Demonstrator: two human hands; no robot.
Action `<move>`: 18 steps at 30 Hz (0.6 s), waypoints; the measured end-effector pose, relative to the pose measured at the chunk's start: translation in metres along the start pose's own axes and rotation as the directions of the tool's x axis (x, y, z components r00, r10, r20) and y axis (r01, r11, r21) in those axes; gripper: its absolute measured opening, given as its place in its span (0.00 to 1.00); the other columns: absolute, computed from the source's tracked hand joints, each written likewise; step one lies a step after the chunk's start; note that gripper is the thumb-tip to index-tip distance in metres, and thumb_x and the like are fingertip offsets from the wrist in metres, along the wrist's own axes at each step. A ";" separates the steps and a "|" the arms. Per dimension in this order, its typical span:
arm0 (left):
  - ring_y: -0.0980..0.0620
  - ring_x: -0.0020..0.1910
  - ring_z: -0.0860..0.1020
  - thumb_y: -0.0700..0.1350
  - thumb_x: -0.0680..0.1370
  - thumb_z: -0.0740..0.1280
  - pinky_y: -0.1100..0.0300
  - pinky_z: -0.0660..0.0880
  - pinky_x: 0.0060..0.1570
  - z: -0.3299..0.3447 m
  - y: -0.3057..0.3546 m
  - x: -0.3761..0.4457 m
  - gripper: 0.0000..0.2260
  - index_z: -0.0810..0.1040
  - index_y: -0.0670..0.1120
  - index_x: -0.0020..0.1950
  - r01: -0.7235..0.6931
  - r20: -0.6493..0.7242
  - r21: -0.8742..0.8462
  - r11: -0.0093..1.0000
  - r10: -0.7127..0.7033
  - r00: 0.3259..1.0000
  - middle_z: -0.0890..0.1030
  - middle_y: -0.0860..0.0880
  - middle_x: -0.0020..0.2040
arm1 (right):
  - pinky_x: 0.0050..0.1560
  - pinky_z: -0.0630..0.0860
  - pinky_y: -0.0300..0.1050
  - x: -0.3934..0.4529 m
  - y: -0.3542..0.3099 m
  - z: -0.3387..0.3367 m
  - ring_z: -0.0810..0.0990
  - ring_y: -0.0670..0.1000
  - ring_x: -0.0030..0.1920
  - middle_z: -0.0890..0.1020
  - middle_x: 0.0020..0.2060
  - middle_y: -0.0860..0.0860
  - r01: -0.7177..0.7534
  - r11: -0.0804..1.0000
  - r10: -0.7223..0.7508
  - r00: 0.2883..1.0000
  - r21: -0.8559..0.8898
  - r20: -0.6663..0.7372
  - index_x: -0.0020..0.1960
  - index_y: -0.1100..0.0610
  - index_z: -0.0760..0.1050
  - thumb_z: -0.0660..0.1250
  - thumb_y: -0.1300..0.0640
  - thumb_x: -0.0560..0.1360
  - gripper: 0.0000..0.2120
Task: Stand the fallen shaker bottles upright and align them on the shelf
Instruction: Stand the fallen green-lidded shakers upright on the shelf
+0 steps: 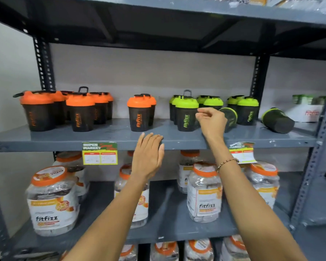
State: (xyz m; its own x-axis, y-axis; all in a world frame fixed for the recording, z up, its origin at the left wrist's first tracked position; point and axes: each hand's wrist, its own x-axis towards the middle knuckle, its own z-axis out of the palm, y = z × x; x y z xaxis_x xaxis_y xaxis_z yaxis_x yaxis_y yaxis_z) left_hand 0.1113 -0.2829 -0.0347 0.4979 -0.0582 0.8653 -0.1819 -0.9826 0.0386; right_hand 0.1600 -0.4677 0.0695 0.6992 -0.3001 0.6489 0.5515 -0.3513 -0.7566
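On the grey shelf (105,138) stand dark shaker bottles: orange-lidded ones (81,112) at the left and middle, green-lidded ones (185,113) to the right. Two green-lidded shakers lie on their sides: one (230,117) just behind my right hand, its lid facing me, and another (278,120) at the far right. My right hand (212,122) hovers between the upright green shaker and the first fallen one, fingers loosely curled, holding nothing. My left hand (149,155) is flat with fingers together at the shelf's front edge, below an orange shaker (139,113).
A white box (307,112) sits on the adjoining shelf at the far right. Price tags (100,153) hang on the shelf's front edge. Large clear jars with orange lids (53,200) fill the lower shelves. Slotted uprights (44,65) frame the bay; another shelf runs close overhead.
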 end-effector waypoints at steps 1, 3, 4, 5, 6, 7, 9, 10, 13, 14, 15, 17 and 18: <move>0.45 0.60 0.77 0.48 0.80 0.54 0.52 0.57 0.72 0.007 0.014 0.004 0.17 0.79 0.42 0.58 -0.014 0.008 -0.001 1.000 0.014 1.000 0.81 0.47 0.55 | 0.54 0.78 0.45 0.008 0.009 -0.014 0.83 0.55 0.46 0.86 0.44 0.58 -0.023 1.000 0.023 1.000 0.001 -0.020 0.49 0.59 0.84 0.67 0.64 0.69 0.11; 0.45 0.59 0.78 0.48 0.80 0.55 0.51 0.58 0.71 0.020 0.042 0.012 0.17 0.79 0.42 0.59 -0.033 0.016 0.001 0.999 0.033 0.999 0.81 0.47 0.55 | 0.55 0.74 0.40 0.023 0.029 -0.041 0.82 0.57 0.50 0.86 0.45 0.58 -0.089 0.996 0.088 0.995 -0.029 -0.035 0.50 0.59 0.84 0.66 0.64 0.70 0.11; 0.46 0.58 0.78 0.48 0.80 0.54 0.51 0.58 0.71 0.025 0.054 0.015 0.17 0.79 0.42 0.59 -0.040 0.021 0.007 0.999 0.040 0.999 0.81 0.47 0.55 | 0.54 0.71 0.37 0.030 0.039 -0.053 0.81 0.58 0.52 0.86 0.46 0.58 -0.123 0.991 0.121 0.992 -0.054 -0.045 0.50 0.59 0.84 0.66 0.64 0.70 0.12; 0.46 0.58 0.78 0.48 0.80 0.54 0.51 0.58 0.71 0.031 0.065 0.018 0.18 0.79 0.42 0.59 -0.052 0.024 0.015 0.999 0.051 0.998 0.81 0.47 0.55 | 0.52 0.68 0.33 0.038 0.049 -0.065 0.80 0.58 0.53 0.86 0.46 0.59 -0.161 0.984 0.157 0.986 -0.073 -0.058 0.50 0.60 0.84 0.66 0.64 0.70 0.12; 0.46 0.57 0.78 0.48 0.80 0.54 0.50 0.59 0.70 0.036 0.076 0.021 0.18 0.79 0.42 0.59 -0.066 0.027 0.024 0.998 0.065 0.998 0.82 0.47 0.55 | 0.49 0.67 0.32 0.045 0.057 -0.075 0.80 0.58 0.53 0.86 0.46 0.60 -0.198 0.977 0.193 0.979 -0.079 -0.065 0.49 0.61 0.84 0.66 0.65 0.70 0.11; 0.46 0.57 0.78 0.48 0.80 0.54 0.50 0.59 0.70 0.041 0.087 0.024 0.18 0.79 0.42 0.59 -0.079 0.028 0.031 0.996 0.078 0.997 0.82 0.47 0.56 | 0.47 0.68 0.33 0.052 0.065 -0.083 0.80 0.59 0.50 0.85 0.43 0.61 -0.228 0.970 0.224 0.973 -0.087 -0.058 0.46 0.61 0.84 0.65 0.65 0.70 0.10; 0.46 0.57 0.78 0.48 0.80 0.54 0.50 0.59 0.70 0.050 0.107 0.030 0.19 0.79 0.42 0.60 -0.087 0.037 0.043 0.995 0.085 0.996 0.81 0.47 0.56 | 0.44 0.72 0.41 0.066 0.076 -0.094 0.77 0.59 0.42 0.79 0.32 0.64 -0.252 0.957 0.253 0.967 -0.141 -0.012 0.35 0.61 0.80 0.65 0.63 0.72 0.09; 0.46 0.58 0.78 0.49 0.80 0.53 0.50 0.58 0.70 0.054 0.115 0.032 0.19 0.78 0.43 0.60 -0.075 0.044 0.052 0.996 0.072 0.996 0.81 0.47 0.56 | 0.46 0.73 0.45 0.073 0.080 -0.097 0.76 0.60 0.43 0.79 0.32 0.63 -0.262 0.949 0.269 0.963 -0.173 0.021 0.34 0.62 0.79 0.66 0.60 0.73 0.11; 0.46 0.56 0.78 0.50 0.79 0.54 0.49 0.60 0.68 0.066 0.129 0.034 0.18 0.78 0.44 0.59 -0.017 0.014 0.120 0.993 0.015 1.000 0.81 0.48 0.55 | 0.54 0.73 0.49 0.086 0.086 -0.095 0.76 0.61 0.60 0.81 0.54 0.62 -0.290 0.912 0.346 0.923 -0.291 0.165 0.54 0.67 0.76 0.64 0.44 0.75 0.24; 0.46 0.55 0.78 0.50 0.79 0.55 0.49 0.60 0.66 0.069 0.130 0.033 0.17 0.78 0.44 0.59 -0.006 0.004 0.148 0.989 0.006 1.000 0.80 0.47 0.55 | 0.56 0.72 0.50 0.088 0.086 -0.093 0.74 0.61 0.63 0.79 0.59 0.62 -0.280 0.902 0.355 0.914 -0.328 0.195 0.58 0.67 0.74 0.63 0.41 0.75 0.28; 0.45 0.55 0.78 0.50 0.79 0.55 0.49 0.61 0.65 0.072 0.130 0.033 0.17 0.78 0.44 0.59 -0.002 -0.001 0.177 0.984 0.002 1.000 0.80 0.47 0.55 | 0.58 0.72 0.51 0.091 0.085 -0.090 0.73 0.62 0.65 0.77 0.62 0.62 -0.264 0.894 0.354 0.911 -0.362 0.212 0.62 0.67 0.73 0.61 0.39 0.75 0.32; 0.44 0.54 0.77 0.50 0.80 0.55 0.49 0.63 0.61 0.076 0.129 0.034 0.17 0.77 0.44 0.59 -0.002 -0.005 0.228 0.974 0.004 1.000 0.79 0.46 0.56 | 0.61 0.70 0.51 0.095 0.081 -0.084 0.72 0.62 0.65 0.76 0.64 0.62 -0.223 0.880 0.343 0.909 -0.419 0.237 0.64 0.66 0.72 0.56 0.34 0.74 0.36; 0.44 0.53 0.77 0.50 0.80 0.55 0.50 0.63 0.60 0.078 0.128 0.034 0.16 0.77 0.43 0.58 -0.005 -0.010 0.243 0.970 0.007 1.000 0.79 0.46 0.56 | 0.61 0.70 0.50 0.096 0.078 -0.081 0.73 0.62 0.65 0.76 0.64 0.62 -0.198 0.872 0.336 0.907 -0.449 0.253 0.63 0.65 0.73 0.54 0.33 0.74 0.38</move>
State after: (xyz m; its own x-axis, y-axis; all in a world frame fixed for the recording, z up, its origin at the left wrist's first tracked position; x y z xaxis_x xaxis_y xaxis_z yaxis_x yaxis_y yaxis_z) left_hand 0.1711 -0.4249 -0.0390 0.4878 -0.0634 0.8706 0.0278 -0.9957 -0.0881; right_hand 0.2331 -0.5961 0.0789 0.9348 -0.1656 0.3141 0.1384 -0.6448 -0.7517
